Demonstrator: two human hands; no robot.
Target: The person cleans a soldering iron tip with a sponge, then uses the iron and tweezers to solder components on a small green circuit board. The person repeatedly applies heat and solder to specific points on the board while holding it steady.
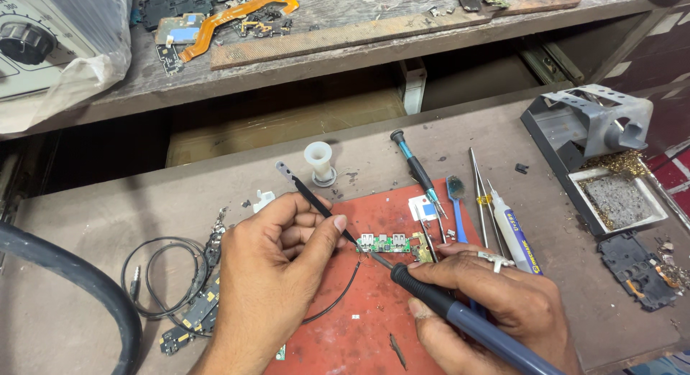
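My left hand [277,263] grips black tweezers [310,200], whose tips reach the left end of a small green circuit board [384,243] lying on a red mat [359,314]. My right hand [496,296] holds a soldering iron [460,317] with a black grip and blue-grey handle. The iron's tip sits at the board's lower edge, where a thin black wire [341,296] curves away across the mat.
A screwdriver [417,166], blue brush [456,202], metal tweezers [478,195] and a small glue tube [514,231] lie right of the board. A white spool [319,161] stands behind. The soldering stand [586,123] with sponge tray is far right. Cables and phone parts [190,303] lie left.
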